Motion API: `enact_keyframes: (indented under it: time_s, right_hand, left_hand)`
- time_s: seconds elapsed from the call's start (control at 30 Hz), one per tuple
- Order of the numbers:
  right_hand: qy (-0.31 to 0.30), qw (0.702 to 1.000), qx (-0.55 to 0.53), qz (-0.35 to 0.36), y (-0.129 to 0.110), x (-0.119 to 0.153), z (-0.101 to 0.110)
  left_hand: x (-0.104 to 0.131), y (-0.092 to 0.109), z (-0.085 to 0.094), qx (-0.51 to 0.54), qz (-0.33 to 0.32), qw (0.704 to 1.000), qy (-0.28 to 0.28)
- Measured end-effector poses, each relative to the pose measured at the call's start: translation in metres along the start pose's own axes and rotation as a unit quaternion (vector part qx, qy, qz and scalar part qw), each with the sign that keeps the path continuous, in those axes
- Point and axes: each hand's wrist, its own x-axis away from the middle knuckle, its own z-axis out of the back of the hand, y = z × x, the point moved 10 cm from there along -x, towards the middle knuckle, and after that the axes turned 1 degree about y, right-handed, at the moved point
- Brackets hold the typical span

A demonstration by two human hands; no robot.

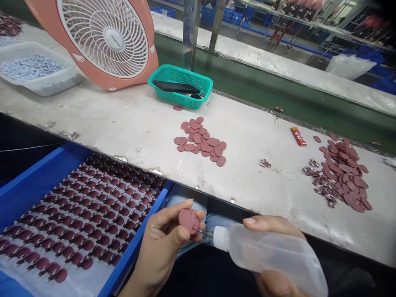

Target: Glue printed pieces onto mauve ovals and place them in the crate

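Note:
Between the thumb and fingers of my left hand is a dark pink oval disc with small dark holes along one side. My right hand grips a translucent squeeze bottle, which lies tilted with its white cap toward the disc. The thin metal nozzle reaches the disc's edge near the holes; whether it touches is unclear. Beyond my hands, loose pink discs lie scattered on the white bench. To the left, a blue tray holds rows of dark red discs with small attached parts.
On the bench stand a pink fan, a green basket with dark items, and a white tub of small pieces. At right lie a red lighter, a disc pile and small shiny parts. A metal post rises behind.

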Motion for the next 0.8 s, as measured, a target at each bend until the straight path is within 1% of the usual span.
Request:
enact_keyframes:
  time_s: [0.2, 0.33, 0.47, 0.6, 0.7, 0.8]
  right_hand:
    - [-0.001, 1.000, -0.001, -0.008, 0.0013, 0.0022, 0.0022]
    - [-0.006, 1.000, -0.007, -0.014, 0.0025, 0.0020, -0.0001]
    - [0.006, 0.999, -0.026, -0.029, 0.0054, 0.0020, 0.0013]
    - [-0.026, 0.997, -0.052, -0.042, 0.0079, 0.0009, -0.0045]
    - [-0.038, 0.998, -0.034, -0.035, 0.0068, -0.0007, -0.0062]
    - [-0.038, 0.999, -0.014, -0.027, 0.0048, -0.0024, -0.0068]
  left_hand:
    - [0.0008, 0.0009, 0.0006, 0.006, -0.001, 1.000, 0.007]
    - [-0.0005, 0.0002, 0.0009, 0.003, 0.002, 1.000, 0.007]
    - [0.0004, -0.0003, 0.0026, 0.001, -0.001, 1.000, 0.009]
    - [0.0020, 0.0015, 0.0029, 0.000, -0.009, 1.000, 0.006]
    - [0.0017, 0.0012, 0.0026, -0.001, -0.008, 1.000, 0.003]
    - [0.0013, 0.0000, 0.0027, -0.003, -0.004, 1.000, 0.000]
